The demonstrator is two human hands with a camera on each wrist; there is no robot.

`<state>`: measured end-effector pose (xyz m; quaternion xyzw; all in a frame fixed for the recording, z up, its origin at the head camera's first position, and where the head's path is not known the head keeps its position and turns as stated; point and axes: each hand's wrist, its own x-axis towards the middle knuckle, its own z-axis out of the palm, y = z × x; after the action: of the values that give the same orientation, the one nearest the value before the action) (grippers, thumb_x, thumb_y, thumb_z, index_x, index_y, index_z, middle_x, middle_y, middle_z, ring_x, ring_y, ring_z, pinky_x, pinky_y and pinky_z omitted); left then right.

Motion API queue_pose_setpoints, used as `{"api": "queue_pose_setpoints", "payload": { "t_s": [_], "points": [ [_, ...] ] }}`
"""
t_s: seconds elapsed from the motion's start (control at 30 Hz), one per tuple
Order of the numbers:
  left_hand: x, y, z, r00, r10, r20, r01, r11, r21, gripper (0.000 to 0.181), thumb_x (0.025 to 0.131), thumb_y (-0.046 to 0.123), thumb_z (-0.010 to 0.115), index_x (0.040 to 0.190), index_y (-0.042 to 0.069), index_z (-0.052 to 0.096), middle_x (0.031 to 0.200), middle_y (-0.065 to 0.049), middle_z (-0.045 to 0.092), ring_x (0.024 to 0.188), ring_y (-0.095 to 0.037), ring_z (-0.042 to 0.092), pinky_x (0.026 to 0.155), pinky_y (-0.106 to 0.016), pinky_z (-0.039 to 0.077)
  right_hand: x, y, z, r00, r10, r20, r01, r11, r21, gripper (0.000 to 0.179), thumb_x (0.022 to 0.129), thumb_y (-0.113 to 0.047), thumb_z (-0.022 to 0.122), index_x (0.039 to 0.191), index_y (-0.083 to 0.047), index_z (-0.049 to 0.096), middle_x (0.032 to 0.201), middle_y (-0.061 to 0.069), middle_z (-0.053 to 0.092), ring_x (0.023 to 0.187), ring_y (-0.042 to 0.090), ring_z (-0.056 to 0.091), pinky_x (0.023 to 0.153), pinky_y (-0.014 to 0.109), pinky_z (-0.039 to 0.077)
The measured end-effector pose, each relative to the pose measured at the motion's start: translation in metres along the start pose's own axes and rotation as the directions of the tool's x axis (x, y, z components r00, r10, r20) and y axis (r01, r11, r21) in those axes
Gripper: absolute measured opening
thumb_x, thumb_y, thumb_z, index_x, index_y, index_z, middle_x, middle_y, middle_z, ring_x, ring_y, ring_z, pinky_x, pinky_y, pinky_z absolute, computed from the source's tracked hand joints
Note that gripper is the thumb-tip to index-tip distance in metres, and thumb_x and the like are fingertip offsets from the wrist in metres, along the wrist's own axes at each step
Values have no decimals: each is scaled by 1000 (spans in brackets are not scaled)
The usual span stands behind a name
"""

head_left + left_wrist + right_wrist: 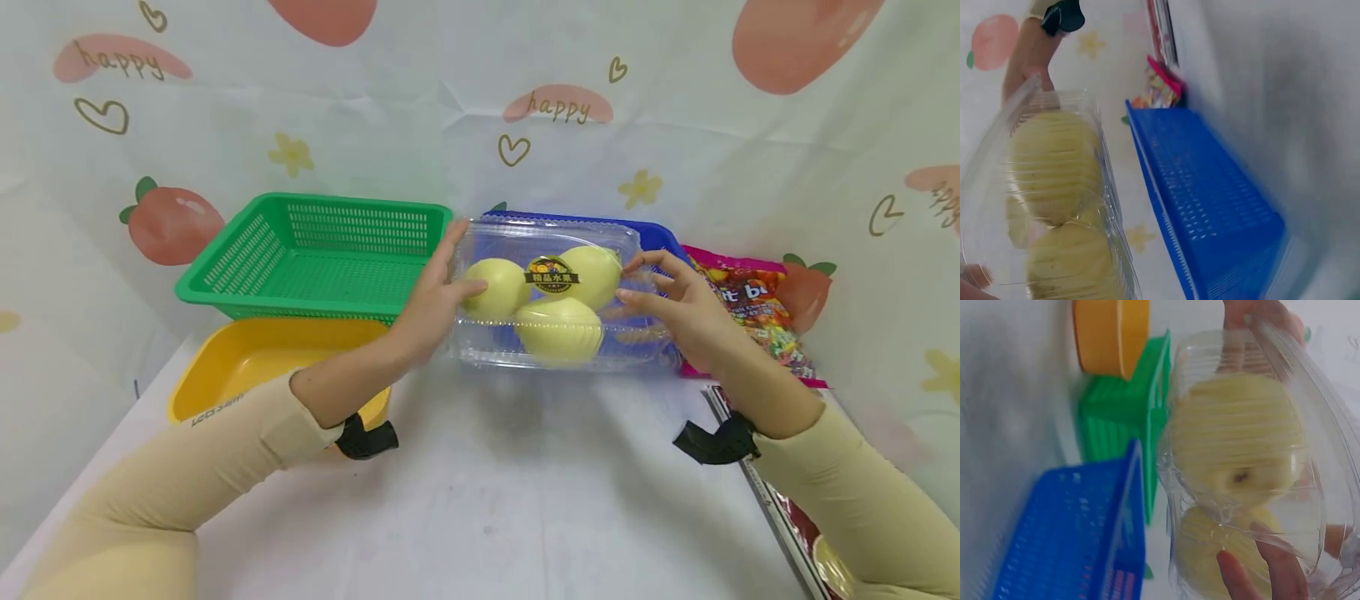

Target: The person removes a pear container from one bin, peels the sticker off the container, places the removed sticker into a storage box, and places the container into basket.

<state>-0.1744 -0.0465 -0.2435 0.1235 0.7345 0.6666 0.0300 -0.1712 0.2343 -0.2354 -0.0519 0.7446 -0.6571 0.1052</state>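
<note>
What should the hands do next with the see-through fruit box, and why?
I'd probably lower the clear box a little, slowly and level, toward the blue basket. That seems best because the left hand and right hand hold it at opposite ends, both wrist views show it higher than the basket, and the three pale fruits inside might roll if it tipped.

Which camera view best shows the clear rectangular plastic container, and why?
The head view: the container fits wholly in frame, showing its black-and-gold label and all three round pale-yellow fruits. Both wrist views show it close up, cropped by the frame.
</note>
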Motion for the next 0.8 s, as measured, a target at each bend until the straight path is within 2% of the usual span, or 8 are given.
{"api": "queue_pose_setpoints", "payload": {
  "t_s": [0.1, 0.23, 0.27, 0.4, 0.5, 0.8],
  "points": [
    [-17, -5, -4, 1000, -5, 0, 5, 1000, -9, 71, 91, 4, 46, 150, 26, 14, 158, 8, -4, 146, -21, 0, 118, -49, 6, -9, 7, 10, 1000, -2, 0, 2, 995, -99, 23, 90, -21, 60, 108, -27, 48, 133, 7, 40, 88, 8, 68, 75, 32, 58],
    [-37, -13, -8, 1000, 3, -8, -4, 1000, -4, 72, 91, 5, 48, 151, 24, 13, 158, 7, -5, 146, -22, -1, 119, -48, 3, -19, 15, 20, 1000, -13, -16, 9, 972, -234, 21, 92, -26, 58, 108, -33, 47, 148, 13, 27, 95, 6, 63, 86, 43, 54],
    [-42, -16, -8, 1000, 10, -10, -10, 1000, -1, 73, 91, 4, 48, 151, 23, 12, 158, 6, -5, 146, -22, -1, 119, -47, 2, -21, 17, 22, 1000, -15, -14, 11, 971, -237, 21, 92, -26, 58, 109, -32, 47, 148, 14, 27, 95, 7, 63, 87, 47, 53],
    [-60, -26, -8, 999, 43, -12, -43, 999, -7, 73, 91, 3, 48, 151, 21, 10, 158, 6, -6, 146, -24, 0, 119, -48, 3, -31, 28, 29, 999, -41, 8, 42, 979, -197, 24, 91, -20, 59, 110, -30, 48, 145, 14, 28, 95, 10, 64, 79, 49, 55],
    [-72, -34, -7, 998, 59, -11, -59, 998, -20, 73, 91, 2, 48, 151, 21, 10, 158, 7, -5, 146, -23, -1, 118, -52, 3, -38, 38, 35, 998, -61, 35, 65, 988, -137, 24, 92, -15, 58, 110, -28, 48, 143, 17, 27, 92, 8, 66, 69, 44, 58],
    [-102, -59, -2, 999, 43, -4, -44, 999, -25, 74, 92, 5, 49, 151, 21, 9, 158, 4, -5, 146, -20, -8, 114, -60, -3, -61, 71, 46, 995, -70, 76, 74, 996, -44, 27, 91, -9, 57, 111, -26, 49, 139, 24, 27, 91, 11, 68, 66, 44, 58]
  ]
}}
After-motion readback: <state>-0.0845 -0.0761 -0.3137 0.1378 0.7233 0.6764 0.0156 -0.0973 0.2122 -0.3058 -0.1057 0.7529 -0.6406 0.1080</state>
